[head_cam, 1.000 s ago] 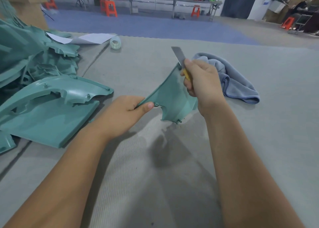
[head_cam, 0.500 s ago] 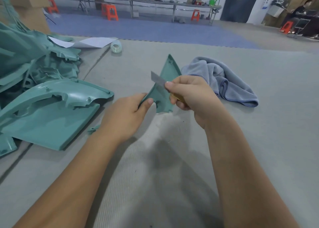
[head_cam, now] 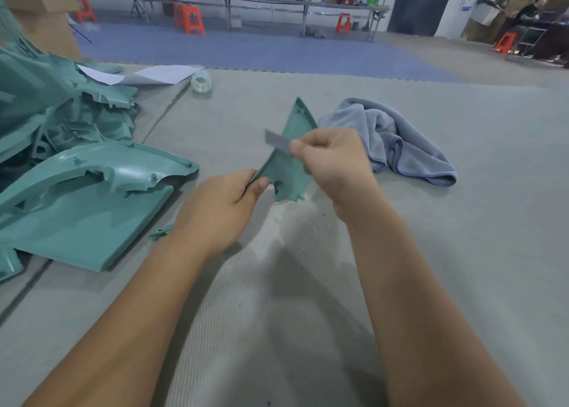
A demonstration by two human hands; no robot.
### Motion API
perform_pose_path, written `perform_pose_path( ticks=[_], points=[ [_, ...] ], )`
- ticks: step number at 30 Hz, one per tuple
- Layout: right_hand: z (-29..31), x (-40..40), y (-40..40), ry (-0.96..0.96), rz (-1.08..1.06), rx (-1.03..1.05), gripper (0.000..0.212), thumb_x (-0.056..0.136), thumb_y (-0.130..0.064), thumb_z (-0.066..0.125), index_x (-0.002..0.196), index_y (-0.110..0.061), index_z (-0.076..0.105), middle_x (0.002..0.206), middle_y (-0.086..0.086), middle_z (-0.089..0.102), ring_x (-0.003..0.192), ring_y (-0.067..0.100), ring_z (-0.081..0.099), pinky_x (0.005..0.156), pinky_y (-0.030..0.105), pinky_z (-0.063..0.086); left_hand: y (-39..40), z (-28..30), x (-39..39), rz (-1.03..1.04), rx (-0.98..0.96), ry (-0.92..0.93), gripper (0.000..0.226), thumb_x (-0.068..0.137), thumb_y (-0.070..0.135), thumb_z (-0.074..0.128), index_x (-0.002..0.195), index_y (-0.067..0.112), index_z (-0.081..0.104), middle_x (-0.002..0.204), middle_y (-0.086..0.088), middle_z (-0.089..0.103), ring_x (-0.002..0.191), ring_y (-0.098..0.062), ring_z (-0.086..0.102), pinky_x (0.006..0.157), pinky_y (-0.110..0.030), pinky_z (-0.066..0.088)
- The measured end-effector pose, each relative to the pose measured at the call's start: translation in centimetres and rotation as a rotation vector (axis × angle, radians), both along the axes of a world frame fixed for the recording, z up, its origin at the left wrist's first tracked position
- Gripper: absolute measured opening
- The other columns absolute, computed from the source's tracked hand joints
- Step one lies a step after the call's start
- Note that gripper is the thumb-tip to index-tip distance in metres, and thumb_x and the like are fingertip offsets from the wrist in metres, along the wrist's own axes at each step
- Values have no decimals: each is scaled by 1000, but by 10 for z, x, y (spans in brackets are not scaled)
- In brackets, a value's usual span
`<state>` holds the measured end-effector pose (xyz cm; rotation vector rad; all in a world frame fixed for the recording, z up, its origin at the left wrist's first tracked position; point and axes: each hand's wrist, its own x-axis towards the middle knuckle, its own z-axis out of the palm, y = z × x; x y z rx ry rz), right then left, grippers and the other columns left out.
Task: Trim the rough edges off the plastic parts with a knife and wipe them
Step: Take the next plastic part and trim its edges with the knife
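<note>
Hands meet over the grey mat (head_cam: 462,252), and between them we hold a small triangular teal plastic part (head_cam: 288,172) upright, its pointed tip up and its lower edge just above the mat. Our left hand (head_cam: 221,209) pinches the part's lower left corner between thumb and curled fingers. Our right hand (head_cam: 334,160) is closed round a knife (head_cam: 277,141); only the grey blade shows past the fingertips, laid across the part's left edge about midway up, and the handle is hidden in the fist. Both forearms reach in from the bottom of the view.

Behind the right hand, a crumpled blue-grey cloth (head_cam: 400,148) lies on the mat, close to the part but apart from it. To our left sits a pile of larger teal plastic parts (head_cam: 77,197), with one broad panel nearest us. A small teal scrap (head_cam: 160,231) lies beside our left wrist. Farther back on the mat we see a sheet of white paper (head_cam: 160,74) and a roll of clear tape (head_cam: 201,81) just beside it. Orange stools (head_cam: 188,18) and long tables (head_cam: 277,1) stand across the room.
</note>
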<state>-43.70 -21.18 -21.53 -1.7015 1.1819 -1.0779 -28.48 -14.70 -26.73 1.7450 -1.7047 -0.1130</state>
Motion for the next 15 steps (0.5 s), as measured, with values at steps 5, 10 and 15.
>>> perform_pose_path(
  ticks=[5, 10, 15],
  points=[
    [8, -24, -21, -2, -174, -92, 36, 87, -15, 61, 53, -22, 54, 36, -14, 35, 38, 4, 31, 47, 21, 26, 3, 1, -1, -32, -12, -13, 44, 98, 46, 39, 60, 24, 33, 51, 5, 40, 51, -11, 42, 54, -34, 39],
    [7, -24, -23, -203, -91, 2, 28, 90, -12, 60, 63, -16, 58, 39, -15, 37, 39, 2, 32, 44, 13, 29, 1, 1, 1, -36, -11, 18, 43, 98, 45, 40, 61, 25, 36, 50, 5, 39, 50, -10, 40, 52, -33, 36],
    [6, -9, -13, -193, 133, 48, 22, 94, -13, 60, 72, -10, 61, 41, -11, 41, 36, 1, 33, 39, 9, 27, 3, 0, 0, -35, -3, 29, 41, 98, 45, 40, 62, 25, 39, 49, 5, 38, 49, -12, 39, 52, -33, 33]
  ],
)
